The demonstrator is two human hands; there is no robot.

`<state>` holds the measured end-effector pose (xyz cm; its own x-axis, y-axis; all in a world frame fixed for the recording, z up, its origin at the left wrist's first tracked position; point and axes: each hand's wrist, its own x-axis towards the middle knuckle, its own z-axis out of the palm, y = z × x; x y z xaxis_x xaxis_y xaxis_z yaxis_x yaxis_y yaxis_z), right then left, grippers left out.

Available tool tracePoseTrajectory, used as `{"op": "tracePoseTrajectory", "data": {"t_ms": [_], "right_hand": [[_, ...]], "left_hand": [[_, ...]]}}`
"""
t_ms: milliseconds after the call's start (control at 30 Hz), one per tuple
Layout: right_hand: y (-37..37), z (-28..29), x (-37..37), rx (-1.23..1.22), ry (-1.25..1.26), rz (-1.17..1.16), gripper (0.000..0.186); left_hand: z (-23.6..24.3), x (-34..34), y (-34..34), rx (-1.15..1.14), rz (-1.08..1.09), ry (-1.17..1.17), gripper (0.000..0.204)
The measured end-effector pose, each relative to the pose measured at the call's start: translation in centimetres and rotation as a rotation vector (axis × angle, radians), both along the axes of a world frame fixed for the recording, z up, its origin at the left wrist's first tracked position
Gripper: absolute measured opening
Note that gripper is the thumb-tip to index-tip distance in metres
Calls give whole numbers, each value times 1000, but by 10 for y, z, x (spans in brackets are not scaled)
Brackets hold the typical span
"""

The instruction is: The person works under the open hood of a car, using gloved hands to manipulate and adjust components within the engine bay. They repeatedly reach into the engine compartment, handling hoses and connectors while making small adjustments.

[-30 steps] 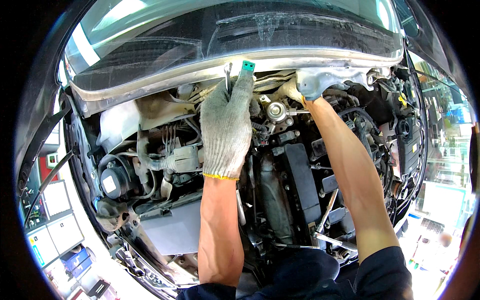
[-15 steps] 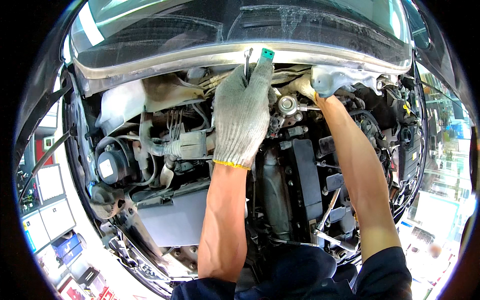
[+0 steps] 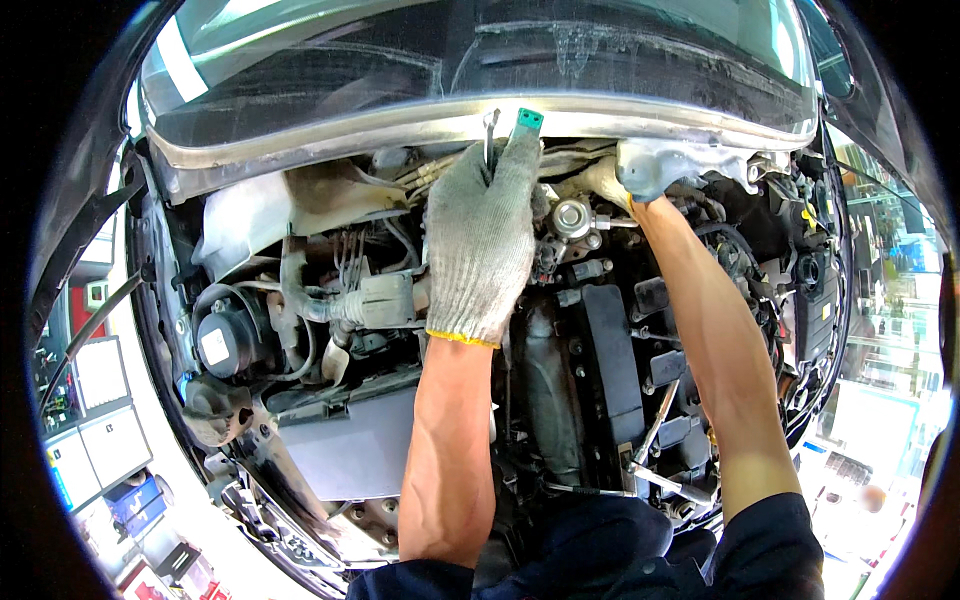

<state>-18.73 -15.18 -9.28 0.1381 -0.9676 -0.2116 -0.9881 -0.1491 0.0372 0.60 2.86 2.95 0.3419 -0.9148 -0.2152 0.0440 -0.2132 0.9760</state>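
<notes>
My left hand [image 3: 480, 225], in a grey knit glove with a yellow cuff, is closed around a slim metal tool [image 3: 491, 130] just below the windshield trim. A small green-ended piece [image 3: 530, 120] sticks up at its fingertips; I cannot make out what it is. A round metal fitting [image 3: 571, 218] sits right of the glove. My right hand [image 3: 625, 192] reaches under a grey-blue moulded part [image 3: 643, 170] below the trim; its fingers are hidden, with a pale, yellow-edged glove partly showing.
Hoses, pipes and a black engine cover [image 3: 610, 355] fill the bay. A grey box [image 3: 340, 460] lies at lower left and a ratchet-like tool [image 3: 668, 478] at lower right. The windshield [image 3: 480, 45] spans the top; workshop cabinets [image 3: 105, 450] stand beyond the left fender.
The view has shifted, so the bay sits a little further right and higher. My left hand has moved slightly right and forward with the tool. My right hand stays under the moulded part.
</notes>
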Motion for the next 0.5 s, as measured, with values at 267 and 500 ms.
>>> {"op": "tracePoseTrajectory", "data": {"t_ms": [267, 500], "right_hand": [[-5, -19, -4, -148, 98, 31, 89], [6, -4, 10, -121, -20, 57, 87]], "left_hand": [[0, -2, 0, -27, 34, -33, 52], [-21, 7, -2, -25, 61, 10, 47]]}}
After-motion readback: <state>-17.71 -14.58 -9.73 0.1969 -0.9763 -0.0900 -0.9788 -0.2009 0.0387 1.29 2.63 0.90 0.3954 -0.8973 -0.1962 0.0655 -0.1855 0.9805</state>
